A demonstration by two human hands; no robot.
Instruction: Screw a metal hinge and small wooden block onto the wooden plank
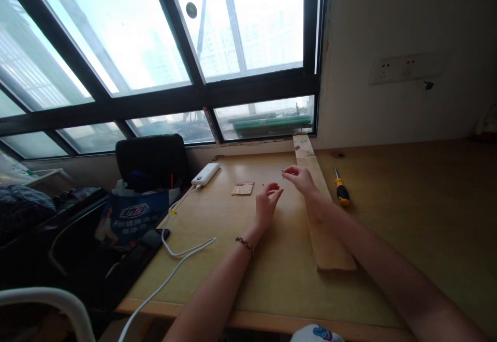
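**Left hand (pixel 266 208) nearer the small board (pixel 243 189)**

Its fingers curl; whether they hold anything, I cannot tell. The board lies leftward and slightly beyond, long axis roughly crosswise. Farther out, apart, the right hand (pixel 300 177) pinches a tiny piece (pixel 283 175).

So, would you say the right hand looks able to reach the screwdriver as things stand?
Probably yes: the screwdriver lies uncovered across the flat board from the right hand, though that hand seems to pinch something tiny.

Close to the near edge of the table (pixel 279 272), my head camera looks forward and down, facing the window (pixel 258 26) past the far edge.
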